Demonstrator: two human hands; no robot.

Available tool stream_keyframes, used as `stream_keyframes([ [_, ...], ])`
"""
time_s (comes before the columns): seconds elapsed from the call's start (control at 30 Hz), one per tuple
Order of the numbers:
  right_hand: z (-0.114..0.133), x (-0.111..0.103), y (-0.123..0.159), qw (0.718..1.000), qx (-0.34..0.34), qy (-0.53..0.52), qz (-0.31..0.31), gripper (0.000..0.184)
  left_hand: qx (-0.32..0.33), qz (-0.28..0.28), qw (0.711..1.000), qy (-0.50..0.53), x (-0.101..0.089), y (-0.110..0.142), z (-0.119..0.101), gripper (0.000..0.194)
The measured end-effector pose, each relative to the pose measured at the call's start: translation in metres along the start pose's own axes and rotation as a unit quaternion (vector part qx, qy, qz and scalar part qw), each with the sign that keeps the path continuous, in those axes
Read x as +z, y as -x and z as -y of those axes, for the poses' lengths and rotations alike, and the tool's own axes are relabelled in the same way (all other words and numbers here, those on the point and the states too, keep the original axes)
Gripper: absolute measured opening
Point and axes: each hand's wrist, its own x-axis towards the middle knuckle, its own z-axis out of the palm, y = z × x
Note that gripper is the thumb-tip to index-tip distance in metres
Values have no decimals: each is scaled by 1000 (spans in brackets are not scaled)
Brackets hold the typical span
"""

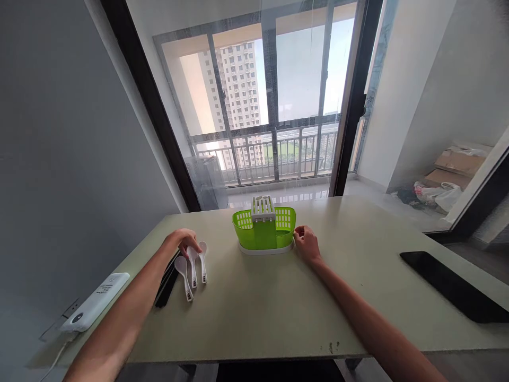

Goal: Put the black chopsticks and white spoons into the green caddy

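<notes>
Three white spoons lie side by side on the table, bowls pointing away from me. My left hand (185, 240) reaches over them from above, thumb and fingers closed around the bowl of the middle spoon (193, 270). To its left lies the spoon (182, 265), to its right the spoon (204, 262). Dark chopsticks (167, 285) rest left of the spoons, partly covered by my forearm. A green plastic utensil basket (264, 236) with a white base and a slotted white top stands upright at the middle. My right hand (307, 244) is at its right end, fingers curled against the edge.
A white power bank-like device (97, 301) with a cable lies at the table's left edge. On the right is a black phone-like slab (453, 286). Behind the table (254, 313) stands a glass door; cardboard boxes (457, 164) sit beyond it.
</notes>
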Motion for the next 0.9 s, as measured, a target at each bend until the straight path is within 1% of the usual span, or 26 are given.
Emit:
stream_keyframes([
  [0.1, 0, 0, 0, 1000, 1, 0, 1, 20, -12, 33, 998, -44, -1, -5, -12, 52],
  [0.17, 0, 0, 0, 1000, 1, -1, 2, 20, -5, 29, 997, -64, -2, -8, -24, 51],
  [0.27, 0, 0, 0, 1000, 1, -3, 1, 20, 23, -19, 996, -86, 0, -12, -54, 46],
  [0.37, 0, 1, 0, 1000, 1, -3, -2, 21, 76, -88, 989, -92, 10, -9, -98, 43],
  [0.4, 0, 1, 0, 1000, 1, -2, -2, 21, 99, -106, 985, -89, 16, -4, -116, 45],
  [0.47, 0, 0, 0, 1000, 1, -3, -3, 21, 157, -115, 978, -74, 33, 11, -151, 52],
  [0.5, 1, 0, 0, 1000, 1, -3, -3, 21, 211, -112, 969, -66, 44, 21, -167, 57],
  [0.57, 1, 0, 0, 1000, 1, -3, -4, 20, 315, -109, 937, -104, 72, 43, -193, 61],
  [0.6, 1, -1, 1, 1000, 1, -3, -3, 20, 350, -117, 919, -136, 88, 52, -202, 61],
  [0.63, 2, -1, 1, 1000, 2, -4, -3, 21, 375, -122, 902, -174, 103, 61, -208, 62],
  [0.7, 2, -1, 2, 1000, 2, -6, -1, 21, 392, -139, 877, -240, 132, 71, -211, 63],
  [0.77, 3, -1, 2, 1000, 3, -7, 1, 21, 392, -160, 861, -283, 150, 71, -207, 55],
  [0.83, 3, -1, 2, 1000, 5, -6, 1, 21, 386, -183, 853, -302, 155, 64, -198, 44],
  [0.9, 3, -1, 2, 1000, 9, -4, 1, 20, 375, -200, 853, -303, 147, 50, -186, 39],
])
